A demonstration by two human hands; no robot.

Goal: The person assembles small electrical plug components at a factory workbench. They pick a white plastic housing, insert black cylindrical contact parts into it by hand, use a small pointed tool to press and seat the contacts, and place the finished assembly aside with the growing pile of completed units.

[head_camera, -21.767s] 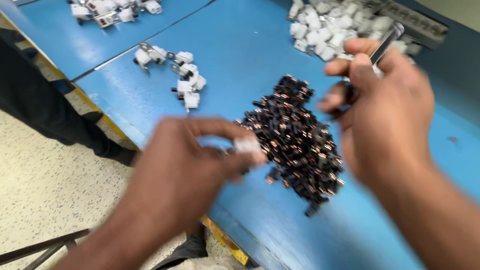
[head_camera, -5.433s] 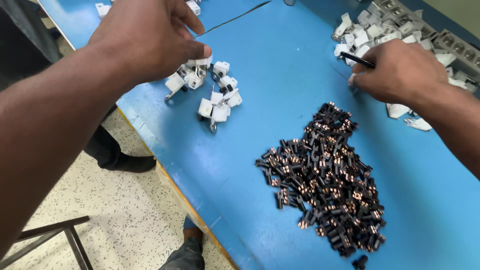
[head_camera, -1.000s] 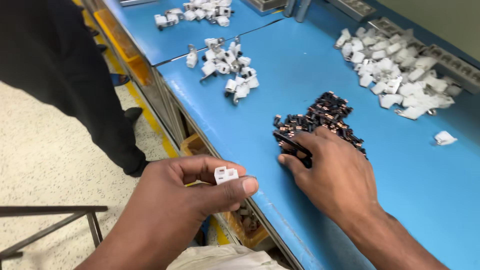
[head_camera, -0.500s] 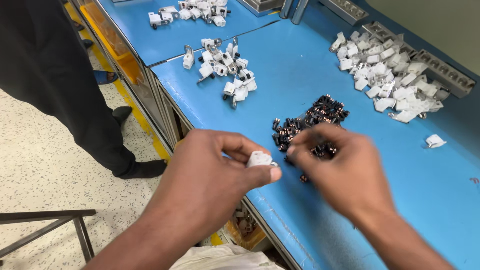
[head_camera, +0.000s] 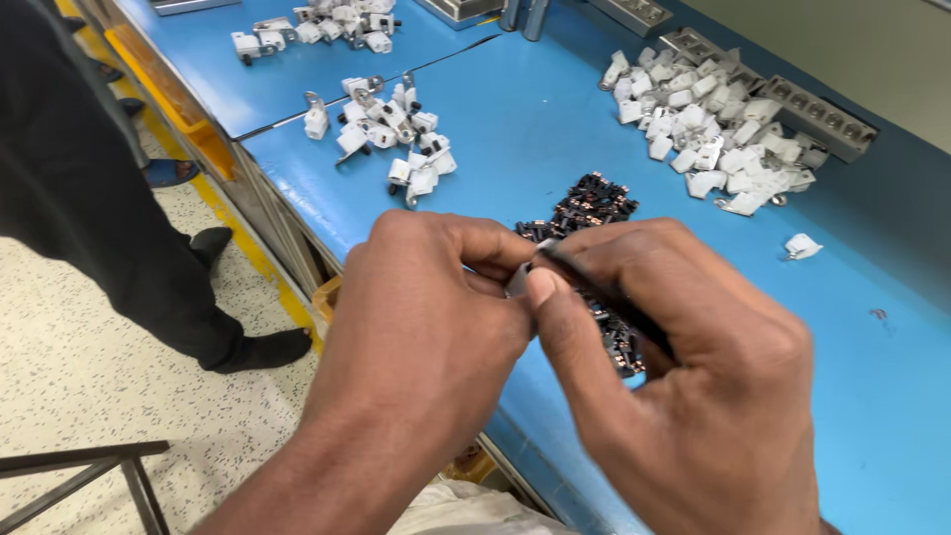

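Two hands meet over the near edge of the smooth blue table [head_camera: 555, 129]. The left hand [head_camera: 426, 317] pinches a small white plastic part [head_camera: 517, 281], mostly hidden between fingertips. The right hand [head_camera: 684, 367] grips a thin dark tool [head_camera: 604, 297], its tip at that part. Behind them lies a heap of small dark coppery metal pieces [head_camera: 589, 208], partly covered; blocky white housings [head_camera: 713, 129] pile farther back.

We see our two hands meeting above the worktop's [head_camera: 555, 129] near edge, over a pile of small metal contacts [head_camera: 594, 203]. Plastic housings [head_camera: 718, 129] lie heaped toward the far edge; assembled pieces [head_camera: 391, 134] lie leftward.
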